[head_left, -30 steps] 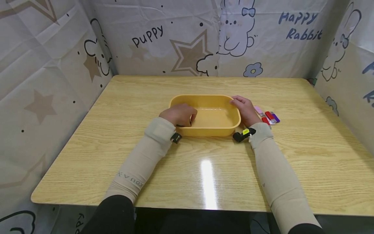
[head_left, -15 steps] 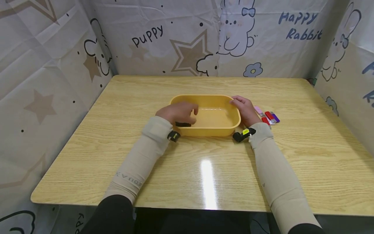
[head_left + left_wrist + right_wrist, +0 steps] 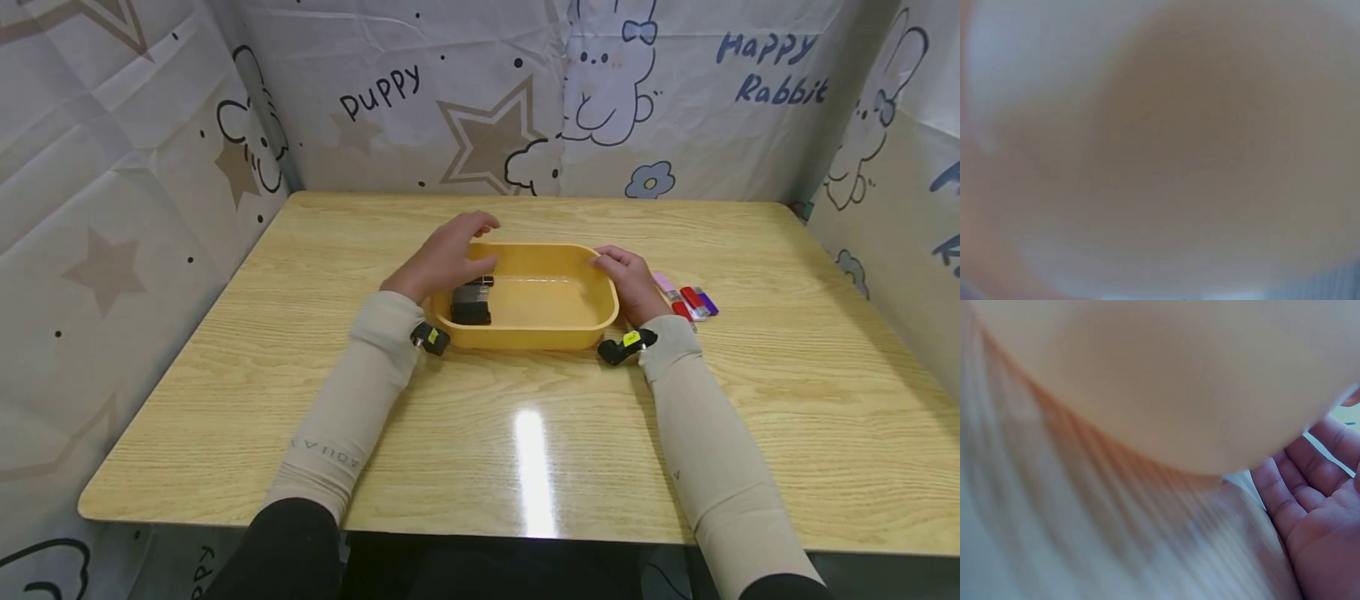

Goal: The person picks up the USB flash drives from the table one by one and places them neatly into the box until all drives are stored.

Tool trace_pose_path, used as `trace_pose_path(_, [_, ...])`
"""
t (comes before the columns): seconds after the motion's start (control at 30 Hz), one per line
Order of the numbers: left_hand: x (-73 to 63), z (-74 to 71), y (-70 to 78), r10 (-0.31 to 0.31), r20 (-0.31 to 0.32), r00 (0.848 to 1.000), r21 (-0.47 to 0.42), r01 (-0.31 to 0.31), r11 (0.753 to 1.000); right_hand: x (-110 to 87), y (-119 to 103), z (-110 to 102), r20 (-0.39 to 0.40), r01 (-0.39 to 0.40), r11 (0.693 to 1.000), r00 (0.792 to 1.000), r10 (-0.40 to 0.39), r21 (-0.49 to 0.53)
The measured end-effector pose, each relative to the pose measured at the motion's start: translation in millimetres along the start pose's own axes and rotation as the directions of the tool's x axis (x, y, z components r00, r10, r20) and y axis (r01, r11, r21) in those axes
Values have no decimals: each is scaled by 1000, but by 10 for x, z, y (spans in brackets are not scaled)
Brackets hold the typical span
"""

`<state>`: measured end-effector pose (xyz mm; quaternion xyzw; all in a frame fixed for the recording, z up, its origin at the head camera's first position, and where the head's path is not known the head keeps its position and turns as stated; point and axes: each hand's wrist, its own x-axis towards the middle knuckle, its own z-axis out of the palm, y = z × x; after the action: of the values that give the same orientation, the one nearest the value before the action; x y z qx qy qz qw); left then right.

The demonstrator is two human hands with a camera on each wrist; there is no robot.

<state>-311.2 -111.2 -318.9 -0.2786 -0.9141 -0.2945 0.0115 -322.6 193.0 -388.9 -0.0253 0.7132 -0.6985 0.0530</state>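
A yellow plastic bin (image 3: 536, 337) with rounded corners sits on the table. Over its left end, my left hand (image 3: 442, 258) spreads thumb and fingers apart with nothing between them. Below that hand, several small black and smoky-grey oblong pieces (image 3: 471, 308) lie side by side inside the bin. My right hand (image 3: 630, 283) grips the bin's right rim, thumb over the edge and fingers outside. In the right wrist view, fingers (image 3: 1300, 469) reach along the blurred bin wall (image 3: 1147, 394). The left wrist view is mostly a close, brownish blur.
To the right of my right hand, several small oblong pieces (image 3: 692, 298) in pink, red and purple, with silvery ends, lie together on the wooden table (image 3: 300, 358). Printed cloth (image 3: 405, 150) hangs at the back and sides.
My left hand has risen out of the bin toward the far left rim and its fingers have spread. The dark pieces now show. The right hand and bin stay put.
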Motion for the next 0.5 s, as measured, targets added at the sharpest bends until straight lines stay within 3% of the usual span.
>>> trace_pose_path(0.17, [-26, -16, -165, -39, -69, 997, -161, 27, 987, -8, 5, -16, 6, 6, 1000, 1000, -6, -9])
trace_pose_path(0.27, [-36, 2, -248, -61, -84, 995, -296, 34, 955, -12, 3, -19, 5, 5, 1000, 1000, -5, -13])
trace_pose_path(0.33, [-35, 18, -301, -81, -94, 992, -386, 39, 922, -10, 5, -20, 4, 5, 1000, 1000, -5, -13])
trace_pose_path(0.5, [-42, 70, -470, -141, -110, 984, -587, 50, 808, 15, 19, 1, -3, 13, 1000, 1000, -13, 9])
